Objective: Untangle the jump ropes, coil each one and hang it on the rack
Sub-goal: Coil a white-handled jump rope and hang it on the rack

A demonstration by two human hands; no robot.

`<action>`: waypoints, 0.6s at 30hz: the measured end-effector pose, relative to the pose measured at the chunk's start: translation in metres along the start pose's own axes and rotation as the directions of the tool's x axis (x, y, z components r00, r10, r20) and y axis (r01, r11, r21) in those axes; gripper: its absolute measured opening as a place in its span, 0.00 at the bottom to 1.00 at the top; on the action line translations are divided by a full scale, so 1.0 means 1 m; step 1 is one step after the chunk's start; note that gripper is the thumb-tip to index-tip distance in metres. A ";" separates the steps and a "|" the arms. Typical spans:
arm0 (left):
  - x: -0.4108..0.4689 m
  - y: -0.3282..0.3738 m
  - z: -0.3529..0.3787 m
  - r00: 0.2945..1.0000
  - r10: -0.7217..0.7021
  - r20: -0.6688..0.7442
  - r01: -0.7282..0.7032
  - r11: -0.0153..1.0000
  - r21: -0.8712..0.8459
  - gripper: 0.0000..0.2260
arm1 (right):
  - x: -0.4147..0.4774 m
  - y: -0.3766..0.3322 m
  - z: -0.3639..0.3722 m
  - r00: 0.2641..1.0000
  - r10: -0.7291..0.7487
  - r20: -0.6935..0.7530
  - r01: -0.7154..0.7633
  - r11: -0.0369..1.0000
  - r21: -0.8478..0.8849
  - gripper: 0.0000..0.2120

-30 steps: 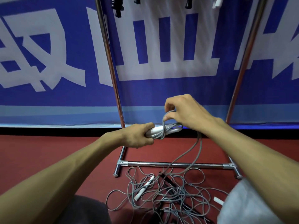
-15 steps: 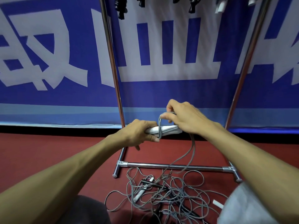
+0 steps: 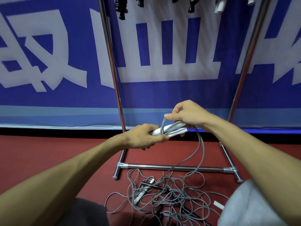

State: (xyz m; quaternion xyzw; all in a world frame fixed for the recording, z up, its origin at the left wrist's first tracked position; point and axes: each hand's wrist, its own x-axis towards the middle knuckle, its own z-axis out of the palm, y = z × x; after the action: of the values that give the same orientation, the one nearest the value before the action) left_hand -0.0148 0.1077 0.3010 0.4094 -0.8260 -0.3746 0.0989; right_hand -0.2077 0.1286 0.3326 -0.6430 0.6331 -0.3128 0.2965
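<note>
Two right hand point(image 3: 189, 115) fingers point(image 3: 170, 117) tight on rope point(image 3: 202, 150)

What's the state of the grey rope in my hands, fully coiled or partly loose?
Partly loose. Grey rope wraps the white handles in the left hand, then trails down to the floor tangle.

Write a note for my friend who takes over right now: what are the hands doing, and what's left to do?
Left grip: holds the handles, roughly level, in front of the rack.
Right grip: pinches a loop of the cord above the handles; some turns already lie round them.
The cord's tail runs down into the pile on the floor by the rack's foot.
Done: a few ropes hang at the top.
Left: finish this coil, hang it, then untangle the pile.
</note>
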 end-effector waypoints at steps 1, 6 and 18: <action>0.000 0.001 -0.001 1.000 -0.002 0.004 0.003 0.999 -0.054 0.11 | 0.000 0.001 -0.003 0.999 0.030 0.017 -0.032 0.996 0.089 0.16; -0.001 0.002 -0.008 0.999 -0.038 0.008 0.038 0.948 -0.316 0.05 | 0.008 0.013 -0.010 0.983 0.173 0.061 -0.174 0.770 0.613 0.15; -0.002 -0.010 -0.042 0.963 -0.166 -0.214 -0.057 0.647 -0.760 0.12 | -0.002 0.007 0.019 0.888 0.072 0.454 -0.124 0.989 0.086 0.19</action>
State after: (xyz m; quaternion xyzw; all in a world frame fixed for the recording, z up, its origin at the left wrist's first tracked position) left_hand 0.0123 0.0830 0.3242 0.4009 -0.5590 -0.6307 0.3591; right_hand -0.1978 0.1301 0.3149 -0.6472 0.5605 -0.1755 0.4860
